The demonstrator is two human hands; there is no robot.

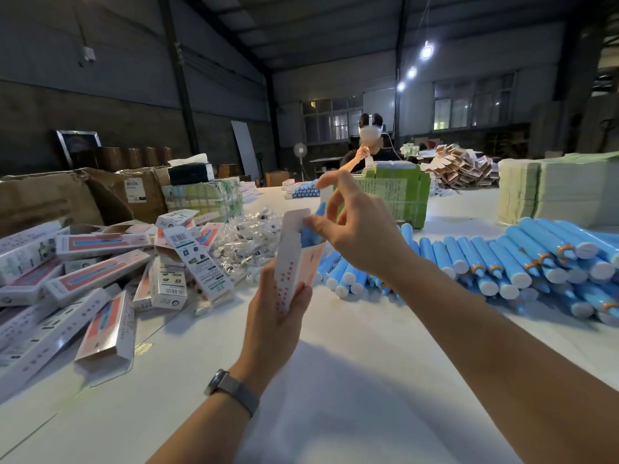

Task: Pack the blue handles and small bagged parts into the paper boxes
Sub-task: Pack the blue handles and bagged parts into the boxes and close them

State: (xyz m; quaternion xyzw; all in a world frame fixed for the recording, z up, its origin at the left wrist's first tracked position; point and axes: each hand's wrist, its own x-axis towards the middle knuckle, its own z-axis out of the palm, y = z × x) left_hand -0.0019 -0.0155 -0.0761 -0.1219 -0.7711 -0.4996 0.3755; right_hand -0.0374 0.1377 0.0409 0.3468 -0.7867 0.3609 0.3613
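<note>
Left hand (278,309) grips a paper box (294,262) by its lower end, fingers curled round it, box upright and tilted slightly left, top flap (296,217) standing open. Right hand (355,229) is at the box mouth: thumb and a bent finger pinch a blue handle (310,234) that sits partly inside the opening; index finger sticks up, free. Watch (231,388) on left wrist.

Both hands held above the white table (335,380), clear of the surface. Bare tabletop lies under and in front of the forearms, running to the near edge.

Left side: loose heap of filled boxes (83,272), some overlapping, a few near the table's left edge. Just beyond it, a mound of small bagged parts (251,236) in clear plastic, close to the held box on its left.

Right side: rows of blue handles (502,259) with white end caps, lying side by side, the pile reaching from under the right wrist to the frame's right edge.

Behind the hands: a strapped green bundle of flat cartons (398,192), another pale stack (552,192) far right, torn cardboard cartons (67,195) far left.

Across the table, a second person (368,145) sits facing this way, wearing a headset, a hand raised.
</note>
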